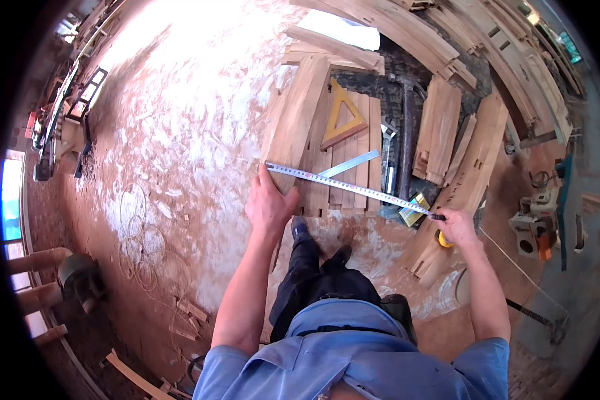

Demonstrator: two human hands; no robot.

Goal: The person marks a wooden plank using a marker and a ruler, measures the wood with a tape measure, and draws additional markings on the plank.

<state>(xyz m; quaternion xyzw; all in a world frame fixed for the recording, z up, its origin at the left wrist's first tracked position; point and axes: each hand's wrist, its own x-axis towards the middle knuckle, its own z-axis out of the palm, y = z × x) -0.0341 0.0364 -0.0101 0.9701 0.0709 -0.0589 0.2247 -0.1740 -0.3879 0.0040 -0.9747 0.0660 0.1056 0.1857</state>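
A white tape measure (353, 187) is stretched out between my hands, above the wooden pieces. My left hand (271, 202) is closed around the near part of a thick wooden board (300, 113), its forefinger at the tape's end on the board's left edge. In my right hand (459, 227) is the yellow tape case (445, 239), mostly hidden by the fingers; a dark, thin tip sticks out beside it. Under the tape lie a steel ruler blade (351, 163) and several planks (375, 133). Beyond them rests a yellow triangular square (341, 120).
A hammer (407, 127) and a wrench (388, 133) lie right of the planks. Mortised timber (470, 180) and stacked beams (520, 80) fill the right side. A power tool (537, 217) stands farther right. Cord loops (140, 240) lie on the dusty floor at left.
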